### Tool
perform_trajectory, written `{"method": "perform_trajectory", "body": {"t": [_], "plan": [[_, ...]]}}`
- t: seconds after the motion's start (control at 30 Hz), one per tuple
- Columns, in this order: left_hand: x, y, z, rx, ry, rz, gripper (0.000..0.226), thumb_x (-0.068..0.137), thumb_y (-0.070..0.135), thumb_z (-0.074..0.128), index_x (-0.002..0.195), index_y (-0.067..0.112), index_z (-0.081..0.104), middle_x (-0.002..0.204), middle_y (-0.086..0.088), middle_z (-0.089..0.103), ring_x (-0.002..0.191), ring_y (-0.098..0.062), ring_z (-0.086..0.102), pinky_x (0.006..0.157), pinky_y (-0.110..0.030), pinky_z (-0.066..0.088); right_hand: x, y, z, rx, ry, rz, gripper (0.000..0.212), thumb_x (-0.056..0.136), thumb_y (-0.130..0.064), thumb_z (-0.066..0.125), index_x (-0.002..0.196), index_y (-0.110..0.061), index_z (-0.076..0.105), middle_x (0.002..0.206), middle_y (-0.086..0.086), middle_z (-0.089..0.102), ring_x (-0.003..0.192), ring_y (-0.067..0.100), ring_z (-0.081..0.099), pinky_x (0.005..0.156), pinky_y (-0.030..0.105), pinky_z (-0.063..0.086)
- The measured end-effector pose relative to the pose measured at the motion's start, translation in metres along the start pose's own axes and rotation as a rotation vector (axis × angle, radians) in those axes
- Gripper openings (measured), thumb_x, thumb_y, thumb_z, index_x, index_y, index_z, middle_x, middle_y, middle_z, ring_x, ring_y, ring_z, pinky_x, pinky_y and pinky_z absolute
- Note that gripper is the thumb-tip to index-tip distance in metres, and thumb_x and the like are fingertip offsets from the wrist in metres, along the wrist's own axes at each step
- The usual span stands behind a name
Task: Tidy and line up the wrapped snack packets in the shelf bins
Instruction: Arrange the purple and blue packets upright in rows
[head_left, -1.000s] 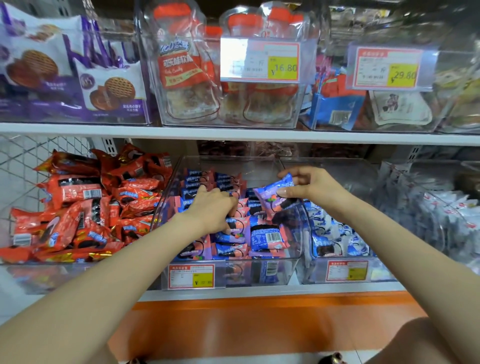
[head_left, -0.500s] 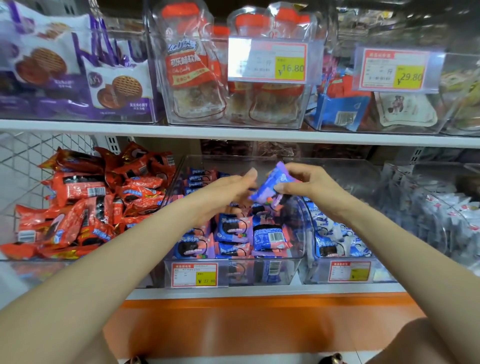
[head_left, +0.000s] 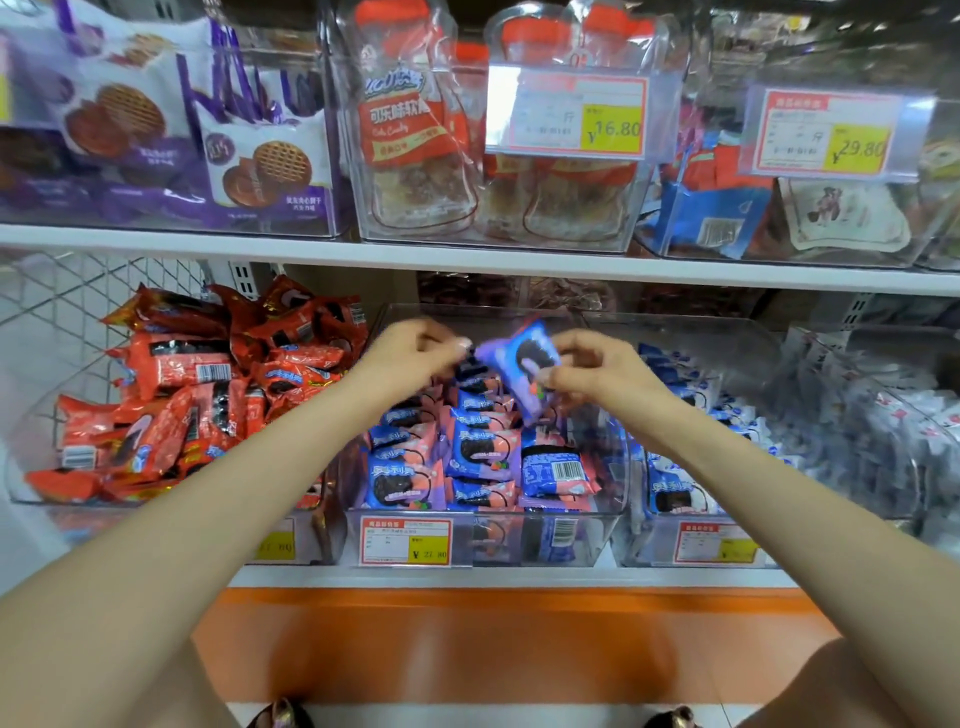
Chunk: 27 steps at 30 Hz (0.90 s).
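Leftmost, the red packets (head_left: 197, 395) lie heaped at all angles, so we judge that stretch not yet tidied. Our left hand (head_left: 415, 358) curls its fingertips onto the left end of the purple packet (head_left: 524, 364), seemingly pinching it, while our right hand (head_left: 597, 376) pinches its right side. The packet hangs tilted above the middle bin (head_left: 597, 545), likely so we can turn it to match the upright rows beneath. Blue-and-white packets (head_left: 670, 488) sit just right of that bin.
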<state>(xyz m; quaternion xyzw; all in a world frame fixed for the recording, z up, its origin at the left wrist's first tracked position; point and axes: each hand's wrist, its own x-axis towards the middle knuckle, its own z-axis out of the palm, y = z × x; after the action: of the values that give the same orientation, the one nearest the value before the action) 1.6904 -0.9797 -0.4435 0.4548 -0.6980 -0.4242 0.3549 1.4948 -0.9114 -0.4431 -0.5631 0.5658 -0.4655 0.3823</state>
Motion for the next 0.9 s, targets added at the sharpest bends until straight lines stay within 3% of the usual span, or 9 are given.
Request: {"method": "perform_trajectory", "body": {"t": [0.07, 0.13, 0.2, 0.3, 0.43, 0.53, 0.63, 0.77, 0.9], "plan": [[0.004, -0.007, -0.011, 0.036, 0.138, 0.023, 0.004, 0.096, 0.014, 0.049, 0.096, 0.013, 0.053, 0.091, -0.006, 0.064, 0.049, 0.008, 0.057, 0.050, -0.008, 0.042, -0.003, 0.005, 0.004, -0.257, -0.170, -0.008, 0.023, 0.077, -0.005, 0.073, 0.097, -0.014, 0.066, 0.078, 0.002, 0.060, 0.066, 0.007, 0.051, 0.062, 0.012, 0.040], [0.004, -0.016, -0.016, 0.136, 0.170, 0.036, 0.005, 0.096, 0.016, 0.049, 0.097, 0.013, 0.054, 0.095, -0.006, 0.065, 0.065, -0.004, 0.063, 0.060, -0.018, 0.044, -0.005, 0.015, 0.015, -0.480, -0.310, 0.034, 0.027, 0.073, -0.008, 0.078, 0.095, -0.019, 0.065, 0.081, -0.003, 0.059, 0.066, 0.004, 0.051, 0.063, 0.011, 0.039], [0.001, -0.023, -0.015, 0.264, 0.145, 0.075, 0.002, 0.093, 0.017, 0.055, 0.092, 0.016, 0.056, 0.091, -0.002, 0.064, 0.079, -0.016, 0.064, 0.067, -0.026, 0.045, -0.005, 0.023, 0.025, -0.575, -0.294, 0.031, 0.031, 0.069, -0.010, 0.082, 0.091, -0.018, 0.062, 0.076, -0.006, 0.055, 0.060, 0.002, 0.048, 0.058, 0.011, 0.038], [-0.009, -0.027, -0.013, 0.378, 0.016, 0.168, 0.002, 0.087, 0.017, 0.064, 0.087, 0.017, 0.061, 0.089, 0.001, 0.065, 0.082, -0.015, 0.059, 0.076, -0.027, 0.046, -0.004, 0.029, 0.034, -0.563, -0.220, -0.027, 0.030, 0.066, -0.011, 0.084, 0.085, -0.014, 0.062, 0.068, -0.010, 0.053, 0.050, -0.003, 0.048, 0.052, 0.008, 0.037], [-0.019, -0.029, -0.008, 0.618, -0.177, 0.298, 0.016, 0.079, 0.030, 0.073, 0.085, 0.023, 0.060, 0.086, 0.009, 0.065, 0.083, -0.009, 0.058, 0.076, -0.030, 0.046, -0.006, 0.034, 0.043, -0.530, -0.159, -0.070, 0.029, 0.065, -0.011, 0.085, 0.084, -0.010, 0.064, 0.064, -0.010, 0.054, 0.047, -0.005, 0.049, 0.050, 0.009, 0.037], [-0.022, -0.030, -0.001, 0.873, -0.183, 0.404, 0.028, 0.075, 0.046, 0.071, 0.087, 0.030, 0.052, 0.088, 0.015, 0.057, 0.090, -0.007, 0.049, 0.073, -0.027, 0.031, -0.003, 0.035, 0.046, -0.548, -0.113, -0.102, 0.032, 0.061, -0.013, 0.087, 0.083, -0.011, 0.064, 0.073, -0.006, 0.051, 0.054, 0.001, 0.045, 0.053, 0.011, 0.038], [-0.022, -0.035, 0.009, 0.977, -0.192, 0.424, 0.038, 0.072, 0.053, 0.069, 0.094, 0.027, 0.053, 0.093, 0.013, 0.054, 0.095, -0.009, 0.047, 0.074, -0.028, 0.028, -0.002, 0.040, 0.049, -0.565, -0.092, -0.099, 0.034, 0.061, -0.012, 0.087, 0.081, -0.013, 0.059, 0.073, -0.003, 0.049, 0.056, 0.006, 0.040, 0.051, 0.013, 0.036], [-0.019, -0.035, 0.014, 1.020, -0.207, 0.415, 0.041, 0.071, 0.055, 0.070, 0.094, 0.027, 0.051, 0.092, 0.013, 0.049, 0.098, -0.012, 0.047, 0.077, -0.030, 0.029, -0.004, 0.044, 0.053, -0.524, -0.050, -0.121, 0.035, 0.061, -0.011, 0.087, 0.078, -0.013, 0.056, 0.069, 0.004, 0.052, 0.054, 0.007, 0.039, 0.051, 0.015, 0.035], [-0.017, -0.033, 0.013, 1.015, -0.223, 0.400, 0.039, 0.071, 0.055, 0.070, 0.089, 0.029, 0.048, 0.092, 0.013, 0.048, 0.098, -0.012, 0.045, 0.078, -0.030, 0.029, -0.004, 0.044, 0.052, -0.484, -0.022, -0.104, 0.036, 0.060, -0.008, 0.086, 0.075, -0.011, 0.054, 0.060, -0.003, 0.048, 0.046, 0.001, 0.041, 0.048, 0.013, 0.036]]}}
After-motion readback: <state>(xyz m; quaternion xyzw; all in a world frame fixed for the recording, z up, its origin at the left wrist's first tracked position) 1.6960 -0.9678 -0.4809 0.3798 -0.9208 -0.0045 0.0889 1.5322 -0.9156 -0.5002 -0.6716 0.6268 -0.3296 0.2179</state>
